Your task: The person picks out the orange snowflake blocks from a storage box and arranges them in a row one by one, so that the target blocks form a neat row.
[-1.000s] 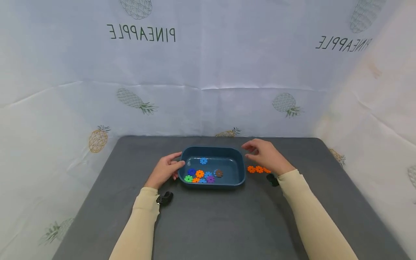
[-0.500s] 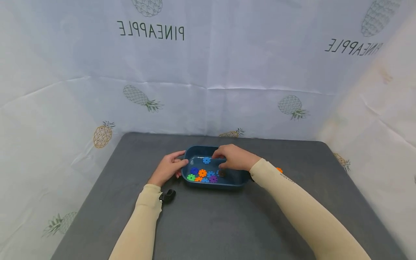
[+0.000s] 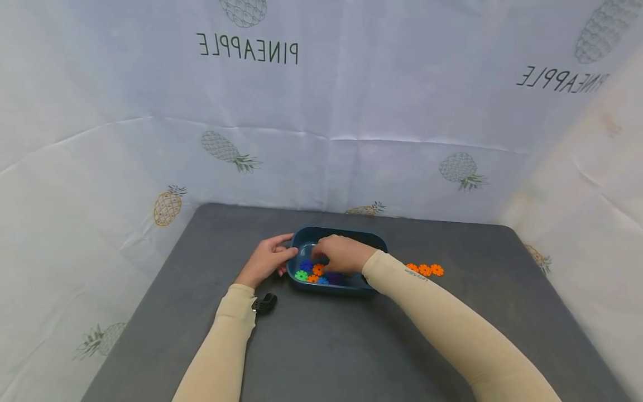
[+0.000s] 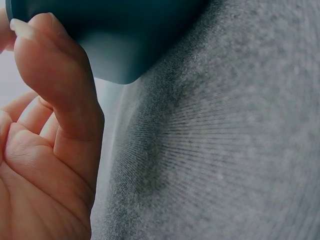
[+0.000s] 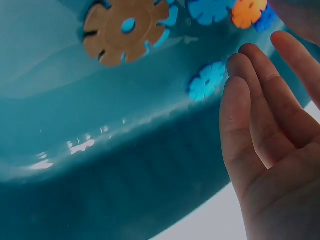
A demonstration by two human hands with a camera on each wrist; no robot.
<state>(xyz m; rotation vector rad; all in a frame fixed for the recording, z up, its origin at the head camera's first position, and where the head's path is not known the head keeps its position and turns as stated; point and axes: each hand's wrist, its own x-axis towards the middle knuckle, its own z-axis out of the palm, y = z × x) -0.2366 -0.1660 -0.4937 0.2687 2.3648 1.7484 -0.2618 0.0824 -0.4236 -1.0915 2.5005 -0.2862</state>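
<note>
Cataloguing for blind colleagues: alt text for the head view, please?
A person's right hand reaches into a dark blue tray of colourful flower-shaped discs while the left hand holds the tray's left end. Three orange discs lie in a row on the grey table to the tray's right, a white pineapple-print cloth behind.

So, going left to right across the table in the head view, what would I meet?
Bare left fingers on the left end of a glossy dark-blue oblong tray → green notched disc inside it → bare right fingers → three orange notched discs in a row.
</note>
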